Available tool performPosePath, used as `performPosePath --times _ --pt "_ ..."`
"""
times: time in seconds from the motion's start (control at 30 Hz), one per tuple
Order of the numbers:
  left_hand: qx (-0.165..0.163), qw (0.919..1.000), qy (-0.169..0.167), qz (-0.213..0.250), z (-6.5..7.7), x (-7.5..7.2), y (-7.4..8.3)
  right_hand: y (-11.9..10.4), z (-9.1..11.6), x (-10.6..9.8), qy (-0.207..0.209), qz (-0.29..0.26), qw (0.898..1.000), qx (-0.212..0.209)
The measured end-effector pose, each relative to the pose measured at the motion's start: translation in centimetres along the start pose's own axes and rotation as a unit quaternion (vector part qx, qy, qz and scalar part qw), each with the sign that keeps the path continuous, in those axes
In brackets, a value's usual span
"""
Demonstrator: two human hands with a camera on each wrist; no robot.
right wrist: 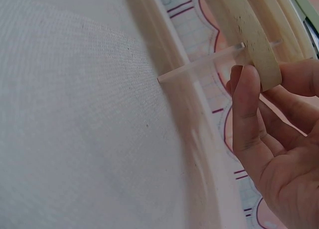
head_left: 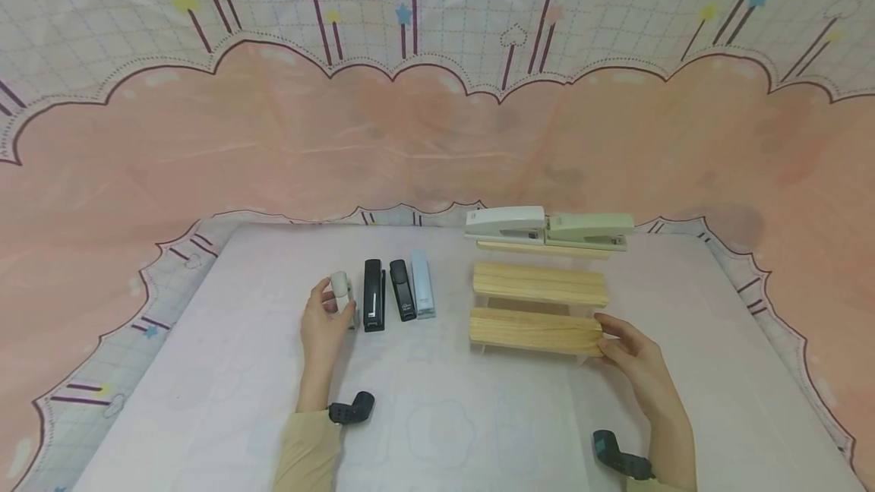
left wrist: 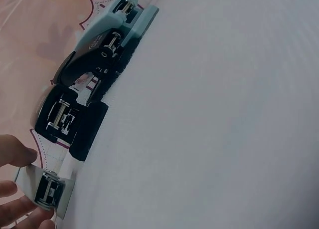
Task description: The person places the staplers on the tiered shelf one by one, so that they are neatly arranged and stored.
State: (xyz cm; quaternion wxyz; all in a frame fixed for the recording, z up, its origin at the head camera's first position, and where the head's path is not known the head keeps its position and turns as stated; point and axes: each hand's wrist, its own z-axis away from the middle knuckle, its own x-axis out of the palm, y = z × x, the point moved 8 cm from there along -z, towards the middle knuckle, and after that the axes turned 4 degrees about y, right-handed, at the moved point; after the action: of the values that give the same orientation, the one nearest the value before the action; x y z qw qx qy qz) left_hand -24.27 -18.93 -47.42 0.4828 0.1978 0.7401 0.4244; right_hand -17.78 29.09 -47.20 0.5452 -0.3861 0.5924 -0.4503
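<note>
My left hand [head_left: 323, 329] grips a small pale grey-green stapler [head_left: 340, 291] at the left end of a row. In the left wrist view the thumb and fingers lie on both sides of this stapler [left wrist: 46, 189], whose base is at the tabletop. To its right stand a large black stapler [head_left: 374, 294], a smaller black stapler [head_left: 402, 291] and a light blue stapler [head_left: 422, 284]. My right hand [head_left: 637, 359] pinches the right end of the lowest wooden step [head_left: 533, 331] of a tiered rack. The right wrist view shows thumb and fingers around that step's end [right wrist: 249, 39].
A white stapler [head_left: 506, 223] and a light green stapler [head_left: 589, 229] lie end to end on the rack's top step [head_left: 540, 250]. Below is the middle step [head_left: 540, 282]. Clear supports [right wrist: 199, 63] hold up the rack. A patterned cloth [head_left: 383, 143] hangs behind the white table [head_left: 437, 416].
</note>
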Motion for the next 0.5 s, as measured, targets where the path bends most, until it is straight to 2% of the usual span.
performPosePath --times 0.23,0.5 --pt "0.008 0.9997 0.021 0.007 -0.01 -0.15 0.45 0.07 -0.02 -0.06 -0.001 -0.007 1.000 -0.002" --pt "0.002 0.9997 0.023 -0.004 -0.06 -0.23 0.40 -0.03 -0.02 -0.02 0.000 -0.009 1.000 -0.009"
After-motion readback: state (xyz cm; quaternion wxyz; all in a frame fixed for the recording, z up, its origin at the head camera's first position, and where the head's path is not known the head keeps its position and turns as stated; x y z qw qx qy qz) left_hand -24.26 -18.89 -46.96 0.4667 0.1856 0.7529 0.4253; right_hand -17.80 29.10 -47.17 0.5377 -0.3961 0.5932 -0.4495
